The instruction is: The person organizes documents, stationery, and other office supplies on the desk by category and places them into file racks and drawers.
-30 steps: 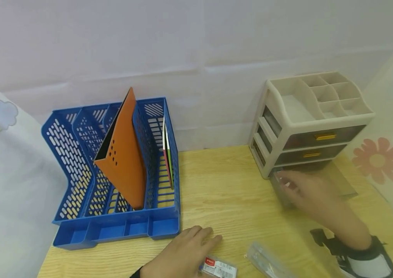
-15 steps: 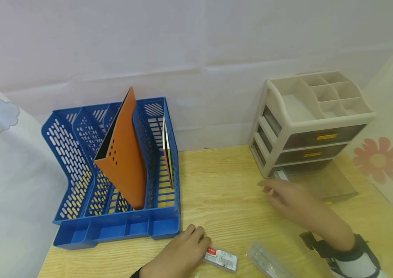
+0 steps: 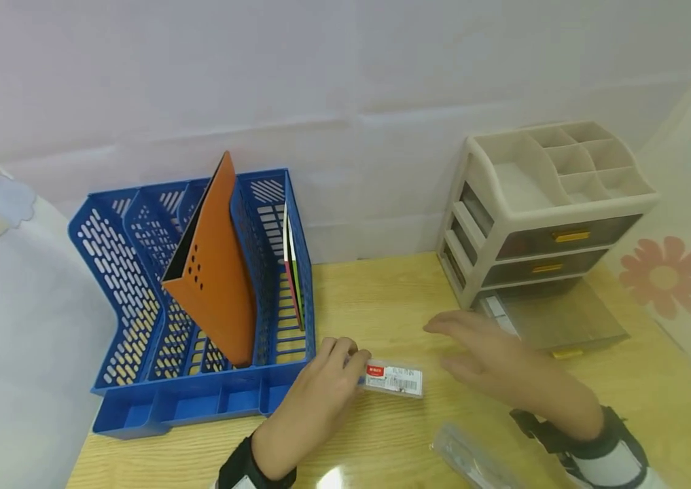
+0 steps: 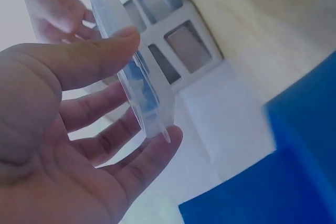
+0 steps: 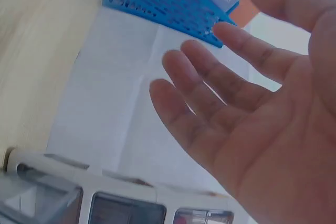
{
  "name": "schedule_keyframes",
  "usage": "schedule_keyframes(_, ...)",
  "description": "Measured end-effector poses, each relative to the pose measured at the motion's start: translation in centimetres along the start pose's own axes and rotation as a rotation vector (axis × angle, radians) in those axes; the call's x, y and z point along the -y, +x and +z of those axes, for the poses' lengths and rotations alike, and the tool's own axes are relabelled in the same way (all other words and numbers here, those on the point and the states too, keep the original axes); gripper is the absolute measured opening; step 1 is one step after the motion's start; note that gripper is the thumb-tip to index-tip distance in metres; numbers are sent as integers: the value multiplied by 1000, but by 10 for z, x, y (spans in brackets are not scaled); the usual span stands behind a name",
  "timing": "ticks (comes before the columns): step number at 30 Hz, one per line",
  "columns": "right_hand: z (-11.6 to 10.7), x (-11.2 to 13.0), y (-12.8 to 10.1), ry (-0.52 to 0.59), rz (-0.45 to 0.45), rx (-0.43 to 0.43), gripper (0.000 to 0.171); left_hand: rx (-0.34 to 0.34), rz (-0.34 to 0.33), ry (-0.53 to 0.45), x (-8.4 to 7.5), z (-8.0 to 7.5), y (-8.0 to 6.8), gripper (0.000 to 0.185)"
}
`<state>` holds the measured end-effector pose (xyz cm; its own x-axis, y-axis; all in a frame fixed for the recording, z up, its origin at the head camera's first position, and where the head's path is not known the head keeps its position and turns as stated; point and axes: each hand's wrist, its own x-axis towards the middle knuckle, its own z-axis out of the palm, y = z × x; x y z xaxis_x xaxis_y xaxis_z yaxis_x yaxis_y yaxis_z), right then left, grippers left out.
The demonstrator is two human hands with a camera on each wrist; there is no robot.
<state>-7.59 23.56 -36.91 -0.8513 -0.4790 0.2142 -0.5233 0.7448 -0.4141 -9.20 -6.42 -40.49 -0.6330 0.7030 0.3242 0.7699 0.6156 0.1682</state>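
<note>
My left hand [image 3: 321,394] holds a flat clear plastic case [image 3: 395,380] by its left end, above the table. A red-and-white barcode label shows on the case in the head view. In the left wrist view, the thumb and fingertips pinch the translucent case [image 4: 157,106], which has something blue inside. My right hand [image 3: 492,346] hovers to the right of the case, fingers extended and palm bare in the right wrist view. Behind it, the bottom drawer [image 3: 571,312] of the cream drawer unit [image 3: 504,224] is pulled out, with a white-labelled item [image 3: 501,314] at its left side.
Another clear, narrow package [image 3: 473,456] lies on the wooden table [image 3: 376,305] near the front. A blue file rack [image 3: 198,396] stands at left, bearing an orange folder [image 3: 219,278] and thin booklets [image 3: 294,272]. White cloth [image 3: 351,136] hangs behind.
My left hand has raised the case off the table and moved it away from me. My right hand has withdrawn leftward from the drawer, leaving the white-labelled item in it.
</note>
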Motion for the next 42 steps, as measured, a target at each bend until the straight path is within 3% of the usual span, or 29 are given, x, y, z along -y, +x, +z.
schedule_keyframes(5,11,9,7,-49,-89,-52,66,-22,-38,-15,4,-9,18,51)
schedule_keyframes(9,20,12,12,-113,-217,-147,75,-48,-50,-38,4,-12,30,50)
schedule_keyframes(12,24,11,16,-122,-299,-218,61,-61,-47,-62,2,-12,36,49)
schedule_keyframes(15,28,9,17,-133,-327,-267,47,-60,-44,-86,0,-12,40,48)
schedule_keyframes(19,32,6,17,-160,-336,-303,55,-74,-47,-111,1,-10,41,52)
schedule_keyframes(24,34,2,17,-163,-353,-305,34,-149,-7,-131,2,-7,43,60)
schedule_keyframes(27,33,0,17,-168,-358,-301,43,-179,6,-162,3,-6,44,62)
schedule_keyframes(32,31,-5,16,-195,-361,-354,33,-165,-20,-205,6,-6,43,69)
schedule_keyframes(35,27,-11,13,-227,-324,-388,48,-154,-32,-182,10,-7,38,76)
schedule_keyframes(42,8,-35,-6,-234,-251,-437,56,-153,13,-56,19,-9,20,80)
